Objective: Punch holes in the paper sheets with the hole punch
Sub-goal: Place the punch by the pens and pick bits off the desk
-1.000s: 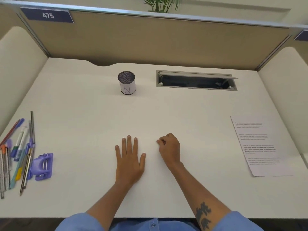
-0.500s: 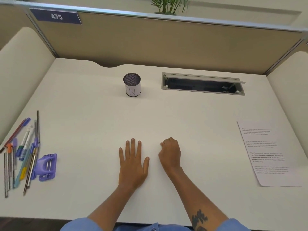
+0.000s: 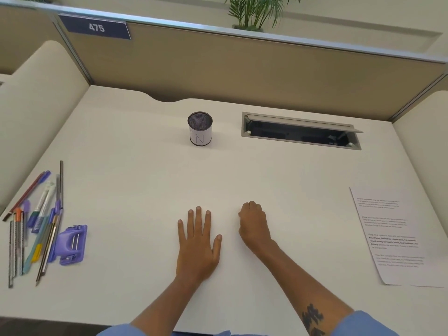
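A purple hole punch point(image 3: 70, 244) lies at the desk's near left, beside a row of pens. Printed paper sheets point(image 3: 392, 235) lie at the near right, partly cut off by the frame edge. My left hand point(image 3: 197, 243) rests flat on the white desk point(image 3: 145, 190) near the middle, palm down, fingers slightly apart, holding nothing. My right hand point(image 3: 254, 227) rests just to its right, curled into a loose fist with nothing in it. Both hands are far from the punch and the paper.
Several pens and pencils point(image 3: 36, 226) lie along the left edge. A mesh pen cup point(image 3: 200, 129) marked "N" stands at the back centre, with an open cable hatch point(image 3: 300, 130) to its right. Partition walls enclose the desk on three sides.
Both hands stay where they were on the desk. Only the camera view has shifted a little, moving everything slightly right and down in frame.
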`<state>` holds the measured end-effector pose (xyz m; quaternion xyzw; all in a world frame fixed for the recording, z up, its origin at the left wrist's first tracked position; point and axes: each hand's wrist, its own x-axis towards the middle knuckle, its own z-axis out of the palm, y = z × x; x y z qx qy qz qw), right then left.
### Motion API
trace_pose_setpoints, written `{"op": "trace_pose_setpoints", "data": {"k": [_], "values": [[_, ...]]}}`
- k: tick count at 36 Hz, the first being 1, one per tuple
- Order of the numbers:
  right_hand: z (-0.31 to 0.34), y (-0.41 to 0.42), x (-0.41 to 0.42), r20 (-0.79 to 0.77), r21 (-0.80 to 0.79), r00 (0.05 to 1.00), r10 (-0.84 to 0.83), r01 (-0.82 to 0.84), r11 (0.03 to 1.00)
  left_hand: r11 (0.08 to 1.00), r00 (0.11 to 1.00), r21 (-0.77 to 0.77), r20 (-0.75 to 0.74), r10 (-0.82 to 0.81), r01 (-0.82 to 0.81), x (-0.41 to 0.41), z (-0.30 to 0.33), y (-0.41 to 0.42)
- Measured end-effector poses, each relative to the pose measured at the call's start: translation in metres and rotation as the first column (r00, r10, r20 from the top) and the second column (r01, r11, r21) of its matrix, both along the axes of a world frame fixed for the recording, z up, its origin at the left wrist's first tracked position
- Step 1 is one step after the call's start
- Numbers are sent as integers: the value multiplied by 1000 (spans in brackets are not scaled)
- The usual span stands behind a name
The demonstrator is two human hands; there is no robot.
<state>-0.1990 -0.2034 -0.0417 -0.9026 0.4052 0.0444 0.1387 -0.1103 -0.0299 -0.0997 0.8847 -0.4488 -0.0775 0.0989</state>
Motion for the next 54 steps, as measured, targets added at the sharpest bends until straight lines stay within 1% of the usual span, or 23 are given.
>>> {"op": "trace_pose_setpoints", "data": {"k": [3, 6, 8, 11, 14, 15, 18, 21, 24, 28, 32, 36, 43, 46, 49, 51, 54], "values": [[14, -28, 12, 107, 100, 991, -77, 67, 993, 1000, 1000, -3, -3, 0, 0, 0, 1, -1], [39, -62, 37, 206, 132, 973, -107, 80, 988, 1000, 1000, -8, 1, -3, 3, 0, 0, -1], [61, -83, 62, 229, 138, 967, -113, 83, 987, 1000, 1000, -8, 1, -2, 2, 0, -1, -1], [96, -113, 106, 260, 127, 962, -78, 46, 991, 1000, 1000, -9, -6, 5, -5, 0, -3, -1], [124, -134, 153, 281, 178, 955, -90, 41, 983, 1000, 1000, -12, -3, 6, -6, 0, -3, -1], [129, -139, 168, 310, 197, 944, -114, 53, 979, 1000, 1000, -14, -2, 5, -5, 0, -2, -2], [135, -148, 208, 415, 282, 884, -214, 99, 954, 1000, 1000, -14, -7, 3, -3, 0, 0, -2], [140, -149, 241, 450, 335, 861, -236, 82, 938, 1000, 1000, -18, -9, 4, -4, -1, 0, -3], [142, -148, 264, 436, 336, 872, -221, 70, 939, 1000, 1000, -16, -3, 0, 0, 0, 1, -4], [136, -151, 278, 453, 286, 867, -206, 78, 955, 1000, 1000, -1, 7, -3, 3, 1, 0, -4], [133, -153, 280, 445, 284, 871, -206, 80, 955, 1000, 1000, 0, 10, -3, 3, 1, 2, -5], [130, -154, 279, 454, 234, 871, -186, 84, 969, 1000, 1000, 12, 4, -5, 5, 1, 2, -5], [129, -157, 257, 551, 272, 799, -241, 101, 957, 1000, 1000, 13, 5, -2, 2, 1, 4, -5], [131, -148, 226, 633, 278, 730, -257, 96, 956, 1000, 1000, 2, 7, 2, -2, 0, 4, -4], [124, -134, 176, 706, 284, 649, -284, 108, 953, 1000, 1000, -8, 3, 9, -9, 0, 4, -4], [111, -121, 135, 695, 296, 649, -310, 135, 946, 1000, 1000, -8, 0, 13, -13, 0, 5, -5], [79, -100, 70, 615, 325, 713, -337, 160, 932, 1000, 1000, 3, 4, 12, -12, 0, 5, -4]]}}
